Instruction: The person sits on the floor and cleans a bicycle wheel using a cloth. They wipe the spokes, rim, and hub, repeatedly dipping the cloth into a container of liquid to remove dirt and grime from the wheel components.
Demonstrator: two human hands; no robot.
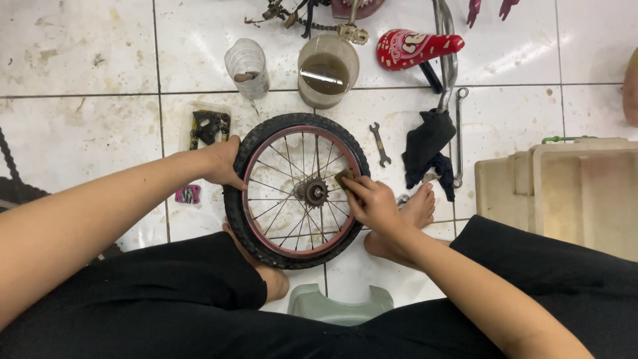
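Note:
A small bicycle wheel (266,136) with a black tyre, red rim and thin spokes stands between my knees on the white tiled floor. My left hand (219,161) grips the tyre at its left side. My right hand (373,203) reaches in from the right and presses a small brown pad (343,177) against the spokes beside the rusty hub (315,193). My bare feet rest under and beside the wheel.
A tub of murky water (326,71) and a clear plastic bottle (248,66) stand behind the wheel. A wrench (379,143), a black rag (427,143), a red saddle (415,48), a long spanner (458,136) and a beige bin (571,193) lie to the right. A green stool (339,307) is under me.

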